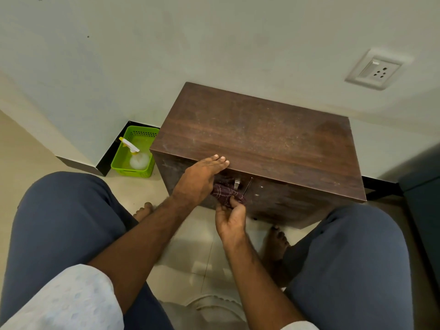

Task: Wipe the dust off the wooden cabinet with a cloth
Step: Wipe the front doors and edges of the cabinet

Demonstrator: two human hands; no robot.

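A low dark wooden cabinet point(257, 136) stands against the wall, its top speckled with dust. My left hand point(200, 179) rests with straight fingers on the front edge of the top, above the left door. Just below it, my right hand point(229, 217) grips a bunched maroon checked cloth point(227, 192) against the cabinet's front, beside the metal door handle point(237, 183). Part of the cloth is hidden under my left hand.
A green plastic basket point(120, 163) holding a spray bottle point(137, 154) sits on the floor left of the cabinet. My knees in blue trousers flank the cabinet, my bare feet are on the tiles. A wall socket point(373, 71) is at upper right. Dark furniture point(421, 191) stands at the right edge.
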